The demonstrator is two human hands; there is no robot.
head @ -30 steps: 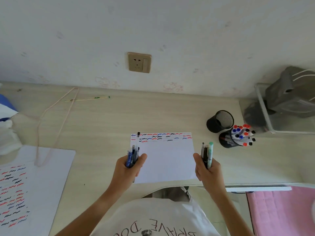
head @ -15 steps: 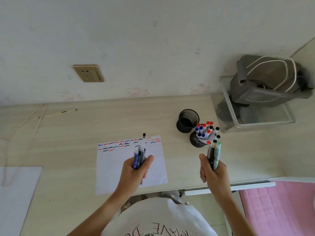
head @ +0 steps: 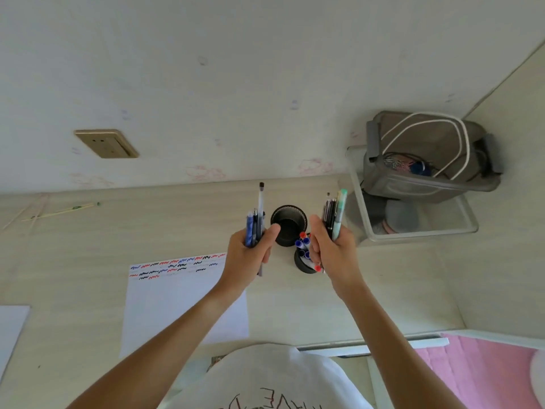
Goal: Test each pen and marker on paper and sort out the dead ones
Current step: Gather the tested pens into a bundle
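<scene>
Pens [head: 255,224] in left hand [head: 247,258]; right hand [head: 331,252] half-hides marker cup [head: 303,265].

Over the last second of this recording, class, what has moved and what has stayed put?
Both hands carried their bundles off the paper toward the empty black cup: the left hand grips the blue-and-black pens, the right hand the dark pens with the green marker. Nothing was released. The paper and the full pen cup stayed put.

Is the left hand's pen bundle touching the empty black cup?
Cannot tell. In the head view the left hand holds the pens beside the cup; depth unclear.
</scene>
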